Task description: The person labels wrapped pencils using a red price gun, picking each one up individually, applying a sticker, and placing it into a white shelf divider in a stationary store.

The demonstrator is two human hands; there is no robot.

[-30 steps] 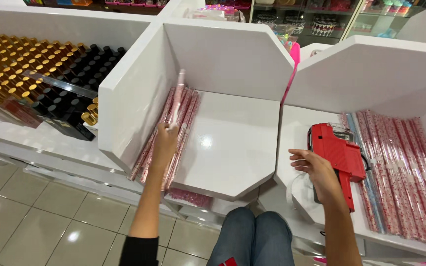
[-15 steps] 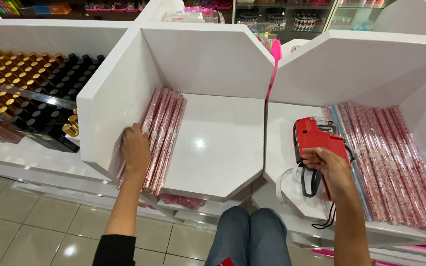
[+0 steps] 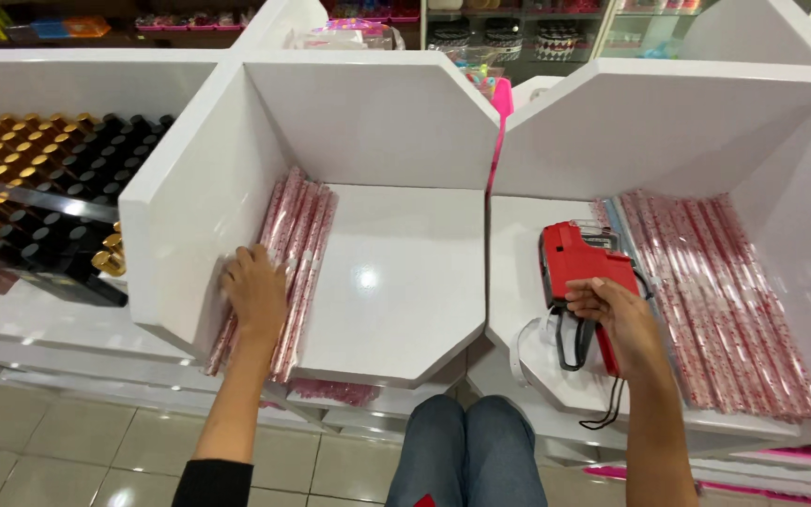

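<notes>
Left hand (image 3: 255, 291), lower left of centre: fingers spread flat, palm down, pressing on the near part of a row of long pink-patterned packets (image 3: 295, 246). Nothing gripped; the hand lies released on top of them. The packets lie side by side against the left wall of a white angled shelf compartment (image 3: 396, 272), running from mid-frame toward its near edge. The rest of that compartment's floor is bare white and glossy. Black sleeve at the forearm, bottom left.

Right hand (image 3: 612, 314), lower right of centre: fingers curled around the handle of a red price-label gun (image 3: 582, 263), grasping it. The gun's body points to the upper part of the frame; a black wrist cord (image 3: 603, 413) hangs from it over the shelf edge.

Just right of the gun, a wide row of similar pink packets (image 3: 715, 300) fills the right compartment floor.

Far left: ranks of gold-capped and black-capped small bottles (image 3: 30, 178). Bottom centre: blue-jeaned knees (image 3: 466, 451) above a pale tiled floor (image 3: 68, 451).
</notes>
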